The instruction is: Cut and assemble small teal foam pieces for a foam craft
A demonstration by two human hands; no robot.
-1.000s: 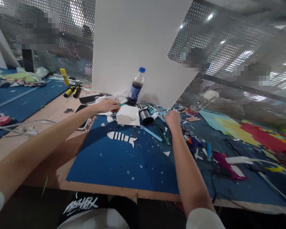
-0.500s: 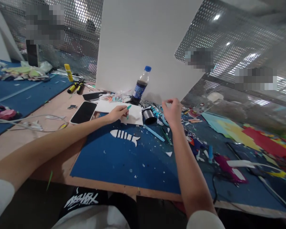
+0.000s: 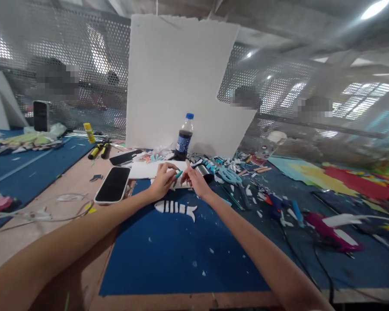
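Observation:
My left hand (image 3: 164, 180) is closed in a pinch on a small teal strip (image 3: 178, 174), its end poking out past the fingertips. Close beside it is my right hand (image 3: 196, 182), fingers drawn together near the strip; anything in them is too small to make out. Both are over a white board (image 3: 141, 170). Nearer me on the blue mat (image 3: 181, 250) lies a white fish shape (image 3: 173, 207) in several separate slices with a tail piece. A shiny dark cup (image 3: 208, 176) lies partly behind my right hand.
Behind the hands stands a cola bottle (image 3: 184, 138) before a tall white panel (image 3: 178, 77). Phones (image 3: 113, 185) lie left. Blue scissors (image 3: 230, 175) and foam scraps are right, with a magenta glue gun (image 3: 332, 233) and cords farther over.
My right hand has come left and down from beyond the cup to meet my left hand. The left still pinches the teal strip. The camera view has tilted up.

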